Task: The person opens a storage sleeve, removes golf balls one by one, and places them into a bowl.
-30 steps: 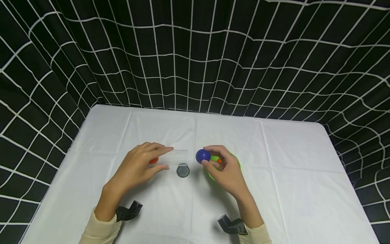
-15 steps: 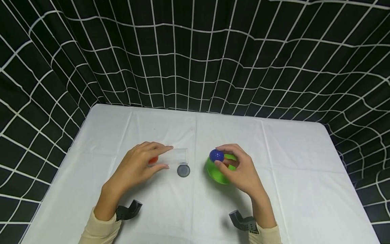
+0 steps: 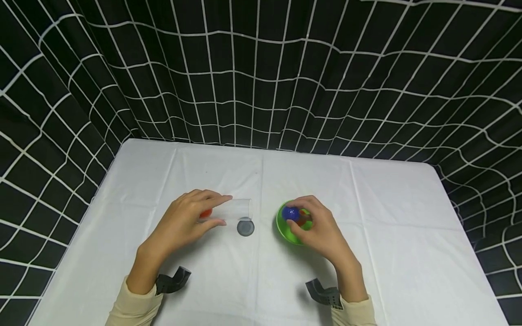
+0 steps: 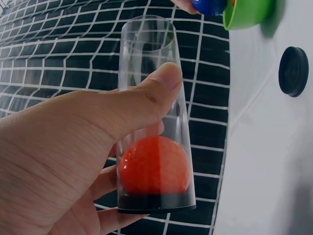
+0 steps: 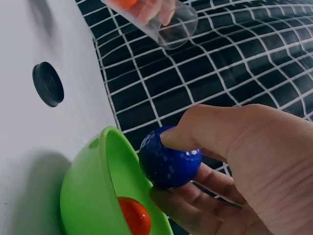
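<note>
My left hand (image 3: 191, 217) grips a clear plastic tube (image 4: 146, 54) around its side. An orange ball (image 4: 155, 166) sits inside at the tube's black-capped end; the other end is uncapped and points toward the right hand. Between thumb and fingers, my right hand (image 3: 320, 226) pinches a dimpled blue golf ball (image 5: 168, 159). This ball is at the mouth of a green bowl (image 5: 88, 191), overlapping the bowl's inside in the head view. Within the bowl lies another orange ball (image 5: 135, 215), partly hidden by the rim in the right wrist view.
A dark round cap (image 3: 245, 227) lies on the white-clothed table (image 3: 408, 253), just below the tube's uncapped end. Black curtain with white netting (image 3: 261, 81) surrounds the table at the back and sides. Each wrist wears a black camera mount (image 3: 173, 280).
The right hand moved right with the blue golf ball, away from the tube's uncapped end, then lowered slightly over the green bowl. The left hand and tube stay nearly still.
</note>
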A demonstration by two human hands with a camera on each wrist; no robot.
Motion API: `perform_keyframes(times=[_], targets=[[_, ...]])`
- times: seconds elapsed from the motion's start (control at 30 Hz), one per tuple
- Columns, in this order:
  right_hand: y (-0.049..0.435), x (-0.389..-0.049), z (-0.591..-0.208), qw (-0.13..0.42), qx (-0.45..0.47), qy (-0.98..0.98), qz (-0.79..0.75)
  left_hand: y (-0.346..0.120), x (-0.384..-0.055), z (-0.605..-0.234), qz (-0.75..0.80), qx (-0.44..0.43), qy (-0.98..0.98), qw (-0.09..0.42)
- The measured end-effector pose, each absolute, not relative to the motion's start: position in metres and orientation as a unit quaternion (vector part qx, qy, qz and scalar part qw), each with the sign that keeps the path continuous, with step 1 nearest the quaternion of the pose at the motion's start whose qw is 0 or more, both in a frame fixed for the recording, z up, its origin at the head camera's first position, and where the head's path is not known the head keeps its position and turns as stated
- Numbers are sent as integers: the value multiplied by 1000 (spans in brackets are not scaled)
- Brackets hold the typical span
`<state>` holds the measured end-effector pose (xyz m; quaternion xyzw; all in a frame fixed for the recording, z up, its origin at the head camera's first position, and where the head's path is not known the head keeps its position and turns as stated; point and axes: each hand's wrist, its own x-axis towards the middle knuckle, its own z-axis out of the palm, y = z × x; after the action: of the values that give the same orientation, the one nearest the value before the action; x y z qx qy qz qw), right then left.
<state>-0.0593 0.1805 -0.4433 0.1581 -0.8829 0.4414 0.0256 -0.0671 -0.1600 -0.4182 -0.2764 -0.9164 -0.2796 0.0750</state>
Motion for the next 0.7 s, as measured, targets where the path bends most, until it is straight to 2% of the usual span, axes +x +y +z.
perform_keyframes(times=[0.7], targets=[[178, -59, -445, 26, 176, -910, 374, -160, -67, -421, -270, -277, -919, 71]])
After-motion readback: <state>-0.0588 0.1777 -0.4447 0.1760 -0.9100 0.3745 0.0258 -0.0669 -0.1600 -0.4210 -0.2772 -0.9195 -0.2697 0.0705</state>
